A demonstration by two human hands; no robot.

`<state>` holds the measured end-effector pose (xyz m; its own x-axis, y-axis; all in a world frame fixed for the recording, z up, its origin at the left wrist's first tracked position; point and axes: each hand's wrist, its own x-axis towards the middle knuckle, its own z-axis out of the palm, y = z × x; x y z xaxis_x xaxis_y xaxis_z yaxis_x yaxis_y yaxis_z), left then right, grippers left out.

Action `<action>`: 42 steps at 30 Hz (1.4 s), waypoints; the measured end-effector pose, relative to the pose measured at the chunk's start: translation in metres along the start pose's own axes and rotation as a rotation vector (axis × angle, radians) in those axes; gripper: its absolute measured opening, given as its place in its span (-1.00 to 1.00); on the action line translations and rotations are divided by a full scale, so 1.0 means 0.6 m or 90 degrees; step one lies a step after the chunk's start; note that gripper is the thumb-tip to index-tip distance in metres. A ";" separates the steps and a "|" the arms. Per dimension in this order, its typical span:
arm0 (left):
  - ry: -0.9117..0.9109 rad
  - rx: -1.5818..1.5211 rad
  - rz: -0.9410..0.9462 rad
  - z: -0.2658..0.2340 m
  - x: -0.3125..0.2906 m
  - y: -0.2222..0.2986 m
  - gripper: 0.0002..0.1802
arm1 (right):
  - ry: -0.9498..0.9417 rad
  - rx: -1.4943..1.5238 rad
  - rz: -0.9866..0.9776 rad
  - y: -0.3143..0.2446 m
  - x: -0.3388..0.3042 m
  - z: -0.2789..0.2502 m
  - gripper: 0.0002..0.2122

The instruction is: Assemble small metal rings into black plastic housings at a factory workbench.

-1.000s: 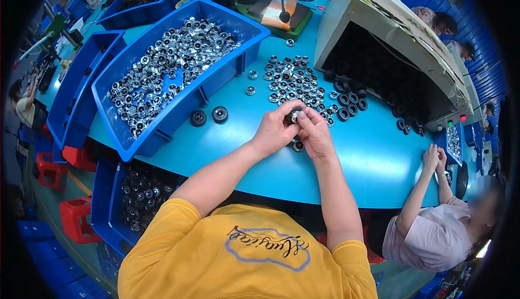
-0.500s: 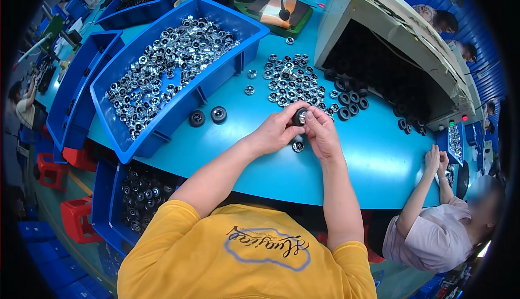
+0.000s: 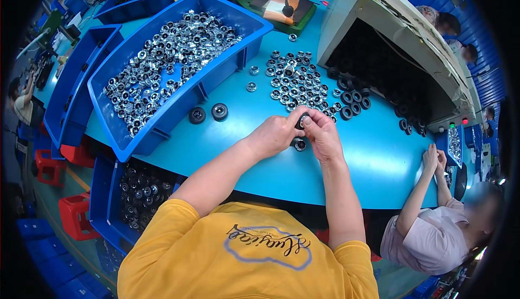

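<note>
A small toy wheel (image 3: pixel 303 121), black tyre with a shiny hub in it, is pinched between my two hands above the table. My left hand (image 3: pixel 273 135) grips its left side with thumb and fingers. On the other side my right hand (image 3: pixel 325 138) presses thumb and fingers against it; they cover part of the wheel. Just below my fingers a loose chrome hub (image 3: pixel 300 145) lies on the tabletop. Beyond my hands spreads a cluster of chrome hubs (image 3: pixel 292 82), with black tyres (image 3: pixel 355 102) to its right. Two tyred wheels (image 3: pixel 219 112) rest to the left.
A blue bin (image 3: pixel 187 96) full of chrome hubs stands on the turquoise table (image 3: pixel 244 174) at left. To the right is a pale box-like housing (image 3: pixel 433 77) with tyres spilling from its opening. A lower blue bin (image 3: pixel 103 201) holds dark wheels. A co-worker (image 3: pixel 428 234) sits at right.
The wheel has tilted between my fingers, showing more of its dark face. My right fingers have closed further over it. The whole view has shifted slightly.
</note>
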<state>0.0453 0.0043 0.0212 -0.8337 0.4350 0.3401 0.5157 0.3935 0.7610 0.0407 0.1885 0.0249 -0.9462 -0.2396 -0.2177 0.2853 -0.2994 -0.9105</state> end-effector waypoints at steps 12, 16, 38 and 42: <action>-0.031 -0.348 -0.114 -0.016 0.018 0.012 -0.33 | -0.072 0.179 0.034 0.002 0.006 -0.007 -0.67; 0.026 -0.148 0.027 -0.032 0.020 0.015 -0.40 | -0.101 0.224 0.049 -0.004 -0.003 -0.009 -0.65; 0.030 -0.112 0.088 0.006 0.010 -0.010 -0.48 | -0.120 0.217 0.105 0.017 0.006 -0.016 -0.63; 0.006 -0.112 0.073 0.004 0.009 0.002 -0.54 | -0.126 0.215 0.115 0.018 0.006 -0.017 -0.66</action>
<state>0.0420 0.0089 0.0225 -0.7738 0.4605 0.4350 0.5657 0.1933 0.8017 0.0389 0.1936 0.0106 -0.8385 -0.4782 -0.2612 0.5084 -0.5144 -0.6905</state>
